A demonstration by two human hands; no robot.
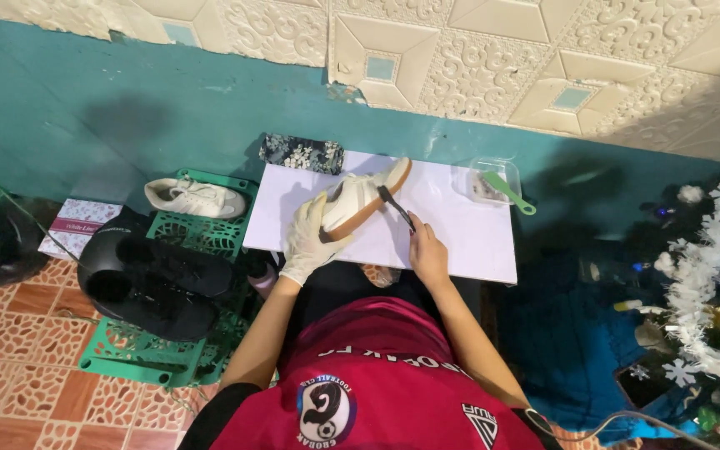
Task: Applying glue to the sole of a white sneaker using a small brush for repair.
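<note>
On a small white table point(460, 237) lies a white sneaker with a tan gum sole point(366, 197), tipped on its side. My left hand point(308, 239), in a white glove, grips the sneaker at its heel end. My right hand point(427, 252), bare, holds a dark-handled brush point(396, 207) whose head rests against the shoe's side near the sole.
A clear plastic tub with a green brush point(493, 185) sits at the table's far right. A floral pouch point(302, 153) lies at the far left edge. A green crate point(202, 233) to the left carries a white sneaker point(194, 197) and black shoes point(156, 279). Tinsel point(710, 275) hangs right.
</note>
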